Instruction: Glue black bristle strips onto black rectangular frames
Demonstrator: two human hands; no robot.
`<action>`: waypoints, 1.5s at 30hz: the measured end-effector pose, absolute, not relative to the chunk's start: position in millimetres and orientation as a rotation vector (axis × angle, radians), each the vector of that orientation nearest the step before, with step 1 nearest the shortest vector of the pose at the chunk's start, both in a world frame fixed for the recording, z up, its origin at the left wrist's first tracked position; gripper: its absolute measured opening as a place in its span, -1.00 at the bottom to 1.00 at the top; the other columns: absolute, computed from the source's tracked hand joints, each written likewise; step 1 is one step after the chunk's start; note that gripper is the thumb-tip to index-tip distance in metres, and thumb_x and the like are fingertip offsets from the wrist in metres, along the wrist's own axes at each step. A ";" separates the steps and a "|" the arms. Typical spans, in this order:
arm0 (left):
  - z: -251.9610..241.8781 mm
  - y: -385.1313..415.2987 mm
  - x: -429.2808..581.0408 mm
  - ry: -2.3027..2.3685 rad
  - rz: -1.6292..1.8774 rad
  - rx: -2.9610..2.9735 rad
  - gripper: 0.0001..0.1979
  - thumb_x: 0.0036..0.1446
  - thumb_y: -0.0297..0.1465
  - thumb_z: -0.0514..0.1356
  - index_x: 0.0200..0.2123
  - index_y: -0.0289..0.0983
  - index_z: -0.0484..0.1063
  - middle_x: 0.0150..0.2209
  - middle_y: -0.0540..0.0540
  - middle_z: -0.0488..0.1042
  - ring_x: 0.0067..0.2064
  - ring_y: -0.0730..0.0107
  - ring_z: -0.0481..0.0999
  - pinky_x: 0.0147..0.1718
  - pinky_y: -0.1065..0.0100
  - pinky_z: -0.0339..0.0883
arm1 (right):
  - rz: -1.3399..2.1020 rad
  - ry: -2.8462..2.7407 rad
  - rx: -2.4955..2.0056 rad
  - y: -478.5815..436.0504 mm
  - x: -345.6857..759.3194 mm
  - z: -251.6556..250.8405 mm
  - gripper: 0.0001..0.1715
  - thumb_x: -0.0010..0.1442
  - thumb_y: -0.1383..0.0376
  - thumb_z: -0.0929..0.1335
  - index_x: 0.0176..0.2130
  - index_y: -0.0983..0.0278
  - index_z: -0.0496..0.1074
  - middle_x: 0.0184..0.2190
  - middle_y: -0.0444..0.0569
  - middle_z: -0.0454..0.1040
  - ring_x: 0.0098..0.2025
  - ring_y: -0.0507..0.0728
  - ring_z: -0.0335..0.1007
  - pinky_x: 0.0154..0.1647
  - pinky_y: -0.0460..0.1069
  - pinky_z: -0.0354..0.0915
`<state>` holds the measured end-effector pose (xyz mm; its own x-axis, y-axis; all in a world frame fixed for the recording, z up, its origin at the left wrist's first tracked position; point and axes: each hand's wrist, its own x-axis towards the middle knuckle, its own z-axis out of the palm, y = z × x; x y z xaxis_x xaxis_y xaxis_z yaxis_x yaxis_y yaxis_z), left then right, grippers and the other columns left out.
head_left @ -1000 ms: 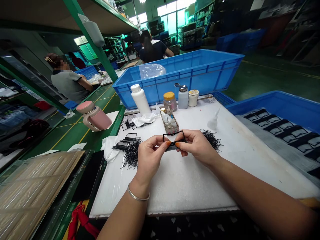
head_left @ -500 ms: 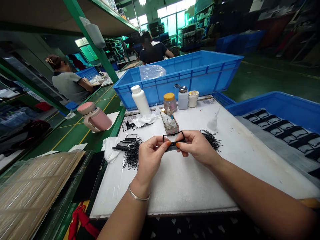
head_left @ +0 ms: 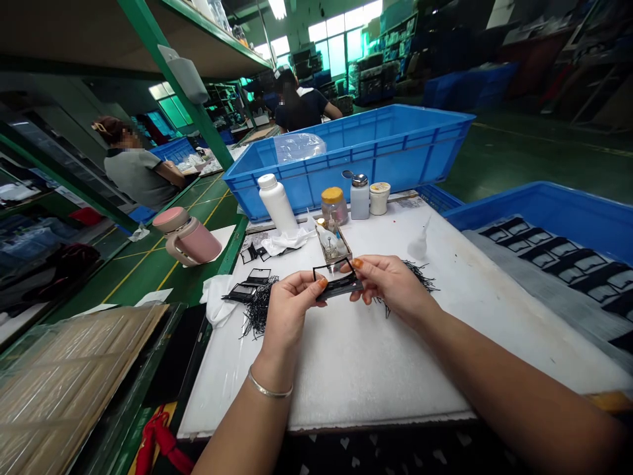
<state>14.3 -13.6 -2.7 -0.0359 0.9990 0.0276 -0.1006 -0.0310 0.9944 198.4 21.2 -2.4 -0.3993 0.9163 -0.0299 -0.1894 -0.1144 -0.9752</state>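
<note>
Hands: bare left hand (head_left: 291, 307) pinches the left end of a small black hinged case with a thin rectangular frame (head_left: 342, 286), thumb above and fingers below; bare right hand (head_left: 390, 280) grips the other end, its thumb at the frame's upper right corner and its other fingers lower down.
Bench: a broad white-topped worktable (head_left: 376, 376) spreads beneath both forearms.
Far crate: a long blue plastic crate with ribbed walls (head_left: 376, 161) sits at the bench's far edge, a clear plastic bag (head_left: 299, 146) inside it.
Mug: a pink lidded mug with a big handle (head_left: 198, 244) stands left of the bench.
Bottle: a tall white plastic bottle with a white cap (head_left: 277, 206) leans slightly, in front of the far crate.
Jars: a clear jar with a yellow lid (head_left: 335, 206), a grey-blue bottle with a flipped-up metal lid (head_left: 360, 201) and a squat cream tub (head_left: 380, 199) stand in a row.
Case: held open just above the bench, frame raised, between the hands, near a small open box of little bottles (head_left: 347, 253).
Strands: loose thin black strips (head_left: 257, 313) lie heaped beside the left hand; more (head_left: 422, 277) show behind the right.
Bracelet: a slim silver bangle (head_left: 270, 392) circles the left wrist.
</note>
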 end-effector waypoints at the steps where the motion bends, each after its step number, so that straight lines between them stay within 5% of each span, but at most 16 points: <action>1: -2.6 -13.1 13.7 1.145 1.291 1.116 -0.79 -0.02 -0.29 0.38 -0.38 -0.32 0.54 -0.45 -0.05 0.50 -0.45 0.50 0.43 -0.48 0.50 0.38 | 1.635 -1.272 -0.894 21.9 198.9 -2.7 -0.52 0.09 -0.04 0.41 -0.32 0.34 0.48 -0.50 -0.07 0.44 -0.53 0.02 0.44 -0.63 -0.15 0.19; 9: -2.2 -13.3 14.0 1.151 1.169 1.132 -0.74 -0.01 -0.24 0.36 -0.37 -0.33 0.53 -0.44 -0.07 0.49 -0.43 0.47 0.44 -0.44 0.46 0.40 | 1.478 -1.410 -0.932 22.4 199.5 -4.2 -0.61 0.12 0.05 0.40 -0.50 0.32 0.43 -0.67 -0.13 0.36 -0.63 -0.03 0.25 -0.60 -0.11 0.13; 15: 1.1 -19.6 15.9 1.405 1.391 1.644 -0.70 0.12 -0.22 0.27 -0.10 -0.22 0.46 -0.18 -0.12 0.47 -0.12 0.32 0.44 -0.28 0.41 0.39 | 1.255 -1.433 -1.106 18.7 201.1 0.8 -0.65 0.14 0.20 0.35 -0.60 0.30 0.36 -0.74 -0.17 0.31 -0.67 -0.04 0.17 -0.62 -0.11 0.07; 19: 1.0 -29.0 25.4 1.421 1.227 2.196 -0.74 0.04 -0.25 0.34 -0.30 -0.25 0.37 -0.34 -0.06 0.41 -0.31 0.36 0.38 -0.39 0.38 0.26 | 1.032 -1.541 -1.216 12.8 198.5 4.5 -0.66 0.10 0.30 0.33 -0.65 0.30 0.31 -0.77 -0.19 0.27 -0.67 -0.05 0.15 -0.58 -0.11 0.07; 24: -4.0 -32.1 34.8 1.426 0.968 2.534 -0.89 0.20 -0.45 0.13 -0.39 -0.26 0.28 -0.45 -0.02 0.34 -0.42 0.42 0.30 -0.43 0.35 0.12 | 1.056 -1.657 -1.136 10.7 195.4 3.6 -0.65 0.12 0.29 0.33 -0.65 0.29 0.29 -0.75 -0.19 0.28 -0.65 -0.04 0.20 -0.57 -0.11 0.10; 34: -5.9 -22.0 21.4 1.162 1.479 1.433 -0.73 0.17 -0.32 0.24 -0.47 -0.26 0.23 -0.58 0.10 0.30 -0.60 0.55 0.33 -0.61 0.48 0.21 | 1.154 -1.518 -1.058 21.0 200.6 -5.4 -0.53 0.21 -0.02 0.31 -0.45 0.32 0.43 -0.52 -0.08 0.44 -0.55 -0.03 0.31 -0.56 -0.12 0.19; 39: -6.5 -17.6 22.6 0.883 1.575 1.159 -0.83 0.17 -0.36 0.25 -0.37 -0.27 0.31 -0.47 0.05 0.39 -0.49 0.52 0.43 -0.54 0.49 0.34 | 1.651 -1.545 -0.949 22.9 195.5 -8.2 -0.50 0.18 -0.07 0.33 -0.35 0.34 0.46 -0.41 -0.01 0.51 -0.50 -0.01 0.40 -0.59 -0.15 0.16; 45: -6.9 -19.7 28.8 0.904 1.427 1.231 -0.85 0.17 -0.34 0.25 -0.33 -0.30 0.36 -0.46 0.02 0.41 -0.48 0.52 0.42 -0.50 0.46 0.39 | 1.716 -1.426 -0.882 22.2 196.4 -3.5 -0.54 0.11 0.00 0.39 -0.49 0.34 0.37 -0.57 -0.07 0.46 -0.59 -0.05 0.33 -0.60 -0.16 0.12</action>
